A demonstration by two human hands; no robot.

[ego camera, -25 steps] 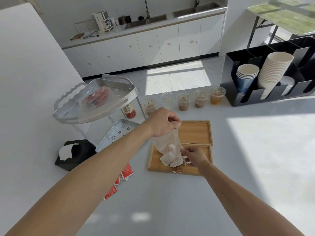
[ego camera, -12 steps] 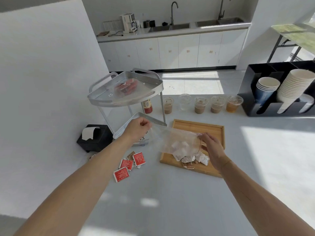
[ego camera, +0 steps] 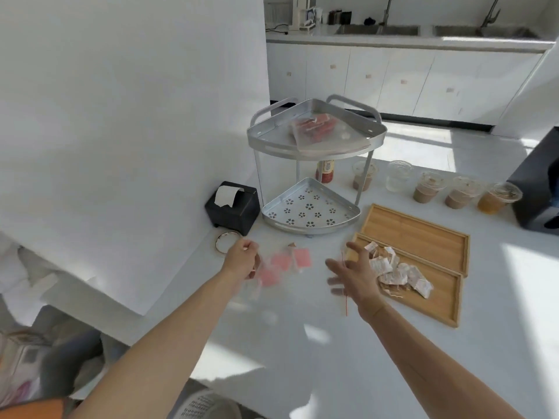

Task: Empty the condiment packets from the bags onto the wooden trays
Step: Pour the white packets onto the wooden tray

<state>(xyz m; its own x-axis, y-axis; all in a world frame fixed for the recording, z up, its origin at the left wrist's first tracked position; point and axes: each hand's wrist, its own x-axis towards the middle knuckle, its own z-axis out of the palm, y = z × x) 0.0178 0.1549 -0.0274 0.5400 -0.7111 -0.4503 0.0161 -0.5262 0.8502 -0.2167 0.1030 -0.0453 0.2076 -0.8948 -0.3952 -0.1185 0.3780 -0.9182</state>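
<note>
Two wooden trays (ego camera: 423, 234) sit near the counter's right edge; white packets (ego camera: 396, 272) heaped on the nearer one. Right hand (ego camera: 352, 275) spread, empty; left hand (ego camera: 242, 258) closed, apparently pinching a blurred clear bag, which might sweep the red packets (ego camera: 287, 264) off the near-left edge

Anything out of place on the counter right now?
Yes: the red packets lie loose on the white counter, left of the near wooden tray, not on either tray. The white packets are on that tray.
</note>
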